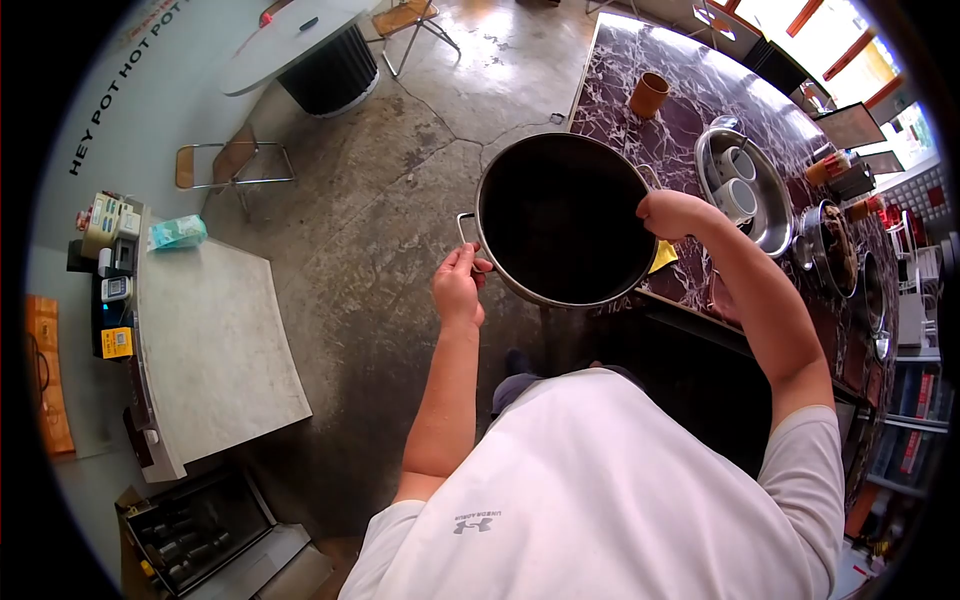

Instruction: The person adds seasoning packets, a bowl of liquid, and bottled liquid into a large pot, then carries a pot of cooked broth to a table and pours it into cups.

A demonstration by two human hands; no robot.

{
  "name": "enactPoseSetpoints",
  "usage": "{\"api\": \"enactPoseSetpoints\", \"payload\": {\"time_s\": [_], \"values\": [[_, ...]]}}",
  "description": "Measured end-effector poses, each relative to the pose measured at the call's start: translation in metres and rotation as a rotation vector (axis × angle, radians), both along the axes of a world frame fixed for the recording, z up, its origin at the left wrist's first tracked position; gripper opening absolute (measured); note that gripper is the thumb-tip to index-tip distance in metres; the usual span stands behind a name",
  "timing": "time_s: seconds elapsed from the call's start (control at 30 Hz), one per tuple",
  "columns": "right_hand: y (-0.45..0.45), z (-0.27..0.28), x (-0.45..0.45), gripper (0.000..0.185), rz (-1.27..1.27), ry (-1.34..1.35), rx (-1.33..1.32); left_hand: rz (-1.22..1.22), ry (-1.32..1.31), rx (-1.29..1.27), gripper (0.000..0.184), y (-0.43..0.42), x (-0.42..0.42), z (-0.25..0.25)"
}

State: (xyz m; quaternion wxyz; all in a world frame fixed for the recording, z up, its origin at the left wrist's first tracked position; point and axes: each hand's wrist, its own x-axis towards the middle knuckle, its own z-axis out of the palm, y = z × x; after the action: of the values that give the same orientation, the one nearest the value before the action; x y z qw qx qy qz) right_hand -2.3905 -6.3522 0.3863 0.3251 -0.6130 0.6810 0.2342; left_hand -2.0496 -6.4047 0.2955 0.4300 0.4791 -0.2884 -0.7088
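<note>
A large, deep stockpot (560,297) with a metal rim and side handles is held up in front of me, its dark interior facing the camera. My left hand (460,285) is closed on the wire handle at the pot's left side. At the right, my right hand (680,214) grips the rim by the other handle, the thumb over the edge. Shadow hides the inside of the pot, so I cannot tell whether anything is in it. A yellow cloth or sheet (664,256) lies on the counter just below my right hand.
The dark marbled counter (630,60) runs along the right, bearing a brown cup (649,95), a metal basin (775,215) with white mugs (737,199), and several pans (835,248). A pale table (225,350) stands left. Folding chairs (232,165) are on the concrete floor (400,220).
</note>
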Motion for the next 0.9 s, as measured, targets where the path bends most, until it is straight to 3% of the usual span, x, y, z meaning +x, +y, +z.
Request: {"api": "enactPoseSetpoints", "payload": {"time_s": [0.1, 0.2, 0.37, 0.53, 0.6, 0.73, 0.9], "values": [[-0.011, -0.011, 0.025, 0.036, -0.302, -0.143, -0.214, -0.003, -0.006, -0.007, 0.022, 0.0, 0.0, -0.001], [-0.009, -0.02, 0.06, 0.037, -0.391, -0.331, -0.38, -0.013, -0.029, -0.004, 0.022, -0.002, 0.0, -0.003], [0.003, -0.025, 0.087, 0.036, -0.454, -0.555, -0.189, 0.01, 0.009, 0.008, 0.022, 0.0, -0.001, -0.002], [0.032, 0.001, 0.076, 0.037, -0.341, -0.441, 0.0, 0.008, 0.03, -0.002, 0.021, -0.001, -0.002, -0.007], [0.05, -0.004, 0.052, 0.038, 0.034, -0.308, -0.271, 0.009, 0.029, -0.001, 0.021, -0.001, -0.001, -0.006], [0.074, 0.059, 0.046, 0.039, -0.19, -0.193, -0.26, 0.009, 0.004, 0.006, 0.021, 0.001, -0.002, -0.002], [0.111, 0.086, 0.054, 0.036, -0.428, -0.213, -0.534, 0.024, 0.016, 0.029, 0.021, 0.0, -0.003, -0.002]]}}
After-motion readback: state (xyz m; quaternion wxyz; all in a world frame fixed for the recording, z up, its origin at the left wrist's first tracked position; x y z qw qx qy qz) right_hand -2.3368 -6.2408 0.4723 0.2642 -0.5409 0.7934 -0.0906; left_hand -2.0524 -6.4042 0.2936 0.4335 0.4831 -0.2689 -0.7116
